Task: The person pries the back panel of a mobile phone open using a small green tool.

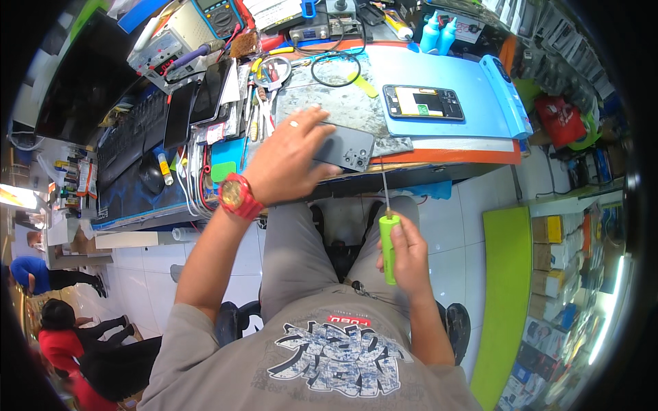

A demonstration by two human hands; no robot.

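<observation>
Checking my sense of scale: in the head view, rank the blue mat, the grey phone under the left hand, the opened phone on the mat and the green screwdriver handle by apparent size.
1. blue mat
2. grey phone under the left hand, partly covered
3. opened phone, looks close to the grey one; unsure
4. green screwdriver handle in the right hand, nearer the camera

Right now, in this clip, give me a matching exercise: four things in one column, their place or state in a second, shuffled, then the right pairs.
Things:
1. grey phone
2. green-handled screwdriver
3. opened phone
4. red watch

Places or states:
A. lying on the blue mat
B. on the left wrist
C. under the left hand, at the bench edge
D. gripped in the right hand, shaft pointing up

Pairs: 1-C, 2-D, 3-A, 4-B
</observation>
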